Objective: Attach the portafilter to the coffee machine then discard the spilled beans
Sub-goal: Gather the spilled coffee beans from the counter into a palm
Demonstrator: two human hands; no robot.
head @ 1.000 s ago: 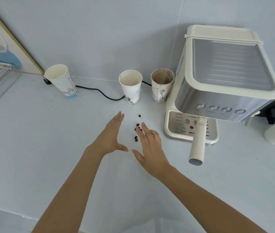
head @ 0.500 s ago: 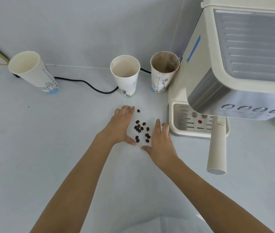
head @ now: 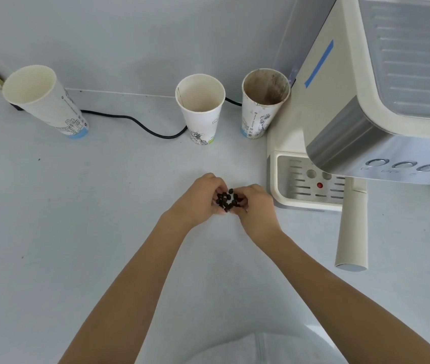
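Note:
Several dark coffee beans (head: 227,200) lie bunched in a small pile on the white counter, pressed between my two hands. My left hand (head: 198,199) curls around the pile from the left, and my right hand (head: 257,206) cups it from the right, fingers touching the beans. The cream and steel coffee machine (head: 361,106) stands at the right. The portafilter's cream handle (head: 352,229) sticks out toward me from under the machine's head, above the drip tray (head: 287,179).
Three paper cups stand along the back wall: one at far left (head: 48,106), one in the middle (head: 200,111), and a coffee-stained one (head: 262,103) beside the machine. A black cable (head: 140,126) runs behind them on the counter.
The beans were spread out between my flat, open hands. Both hands have since swept inward and curled, gathering the beans into one tight pile between the fingers.

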